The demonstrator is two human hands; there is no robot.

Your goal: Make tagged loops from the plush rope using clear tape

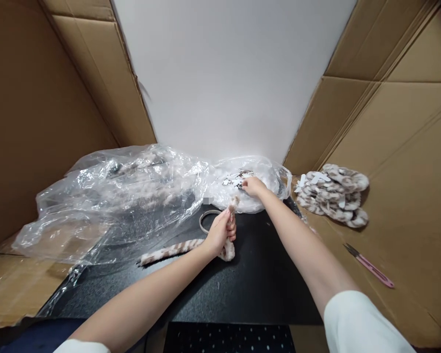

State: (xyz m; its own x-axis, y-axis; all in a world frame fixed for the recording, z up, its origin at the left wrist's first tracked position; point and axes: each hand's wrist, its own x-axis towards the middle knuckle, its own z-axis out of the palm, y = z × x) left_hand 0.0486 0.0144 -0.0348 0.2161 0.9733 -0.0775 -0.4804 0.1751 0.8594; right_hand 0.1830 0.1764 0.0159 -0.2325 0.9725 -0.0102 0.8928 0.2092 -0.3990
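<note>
My left hand is closed around a furry brown-and-white strip, whose top end sticks up above my fist. A second length of the same plush lies on the black table to the left; whether the two are one piece, I cannot tell. Just behind my left hand stands a thin round ring. My right hand has its fingers pinched together over small white and dark pieces on a clear plastic bag. What those fingertips hold is hidden.
A large clear plastic bag with furry material inside spreads across the left. On the right, a pile of furry bands with white tags lies on cardboard, near pink-handled snips. Cardboard walls stand on both sides.
</note>
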